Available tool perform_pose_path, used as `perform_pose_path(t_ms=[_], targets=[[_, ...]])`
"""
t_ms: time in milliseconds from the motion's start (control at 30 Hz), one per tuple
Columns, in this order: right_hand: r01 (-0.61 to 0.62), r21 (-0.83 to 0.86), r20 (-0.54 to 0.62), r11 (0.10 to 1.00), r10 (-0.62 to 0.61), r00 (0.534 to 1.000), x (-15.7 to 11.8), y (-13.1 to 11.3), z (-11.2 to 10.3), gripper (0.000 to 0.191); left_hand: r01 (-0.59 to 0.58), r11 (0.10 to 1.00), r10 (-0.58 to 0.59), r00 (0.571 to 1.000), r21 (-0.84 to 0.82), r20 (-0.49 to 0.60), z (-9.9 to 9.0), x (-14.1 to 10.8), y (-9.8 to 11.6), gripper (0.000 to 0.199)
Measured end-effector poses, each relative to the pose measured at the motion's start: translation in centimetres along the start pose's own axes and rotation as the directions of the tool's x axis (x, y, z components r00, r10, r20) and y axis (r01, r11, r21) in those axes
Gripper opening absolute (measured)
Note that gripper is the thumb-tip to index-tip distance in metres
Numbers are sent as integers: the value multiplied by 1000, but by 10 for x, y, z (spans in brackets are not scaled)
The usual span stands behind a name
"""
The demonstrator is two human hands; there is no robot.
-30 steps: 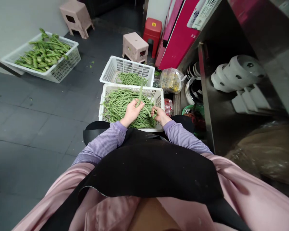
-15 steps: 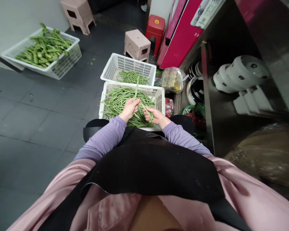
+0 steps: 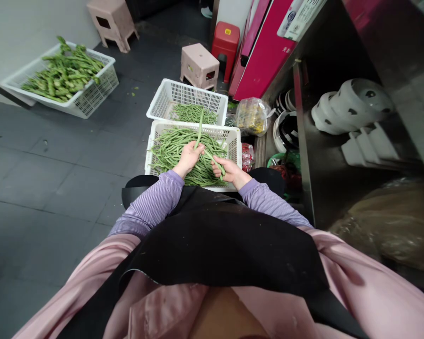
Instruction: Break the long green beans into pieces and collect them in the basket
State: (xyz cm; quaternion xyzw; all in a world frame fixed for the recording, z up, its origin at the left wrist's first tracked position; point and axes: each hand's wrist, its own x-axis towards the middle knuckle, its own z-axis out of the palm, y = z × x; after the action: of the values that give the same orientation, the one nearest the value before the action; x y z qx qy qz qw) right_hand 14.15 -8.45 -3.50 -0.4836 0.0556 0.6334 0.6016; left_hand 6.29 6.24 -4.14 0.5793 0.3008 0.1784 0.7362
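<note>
My left hand (image 3: 189,157) is closed around long green beans (image 3: 200,126), whose ends stick up past the fingers. Close by on the right, my right hand (image 3: 229,170) pinches green bean pieces that run across toward the left fingers. Both hands are over the near white basket (image 3: 149,157), which is full of long green beans (image 3: 173,145). Behind it stands a second white basket (image 3: 158,100) holding a smaller heap of green beans (image 3: 194,113). The fingertips are partly hidden, so I cannot tell exactly how many beans are held.
At the left, another white basket (image 3: 99,89) holds thick green stalks (image 3: 65,73). Pink stools (image 3: 199,66) and a red stool (image 3: 226,42) stand behind. On the right are a plastic bag (image 3: 252,115) and a metal shelf (image 3: 325,165) with stacked white dishes (image 3: 353,106).
The hands stay nearly in place over the near basket, still gripping beans, with slight finger movement. The whole view has shifted a little.
</note>
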Motion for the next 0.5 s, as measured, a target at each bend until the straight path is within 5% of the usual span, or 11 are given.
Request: perform_pose_path(t_ms=[267, 400, 500], targets=[[80, -4, -71, 997, -80, 994, -1, -3, 4, 32, -113, 986, 116, 993, 124, -17, -1, 0, 1, 18], [183, 5, -222, 983, -178, 959, 12, -2, 1, 34, -273, 924, 282, 959, 269, 8, 5, -20, 6, 23], [235, 61, -380, 970, -195, 904, 22, -3, -5, 35, -309, 907, 299, 951, 285, 77, 11, -34, 6, 19]])
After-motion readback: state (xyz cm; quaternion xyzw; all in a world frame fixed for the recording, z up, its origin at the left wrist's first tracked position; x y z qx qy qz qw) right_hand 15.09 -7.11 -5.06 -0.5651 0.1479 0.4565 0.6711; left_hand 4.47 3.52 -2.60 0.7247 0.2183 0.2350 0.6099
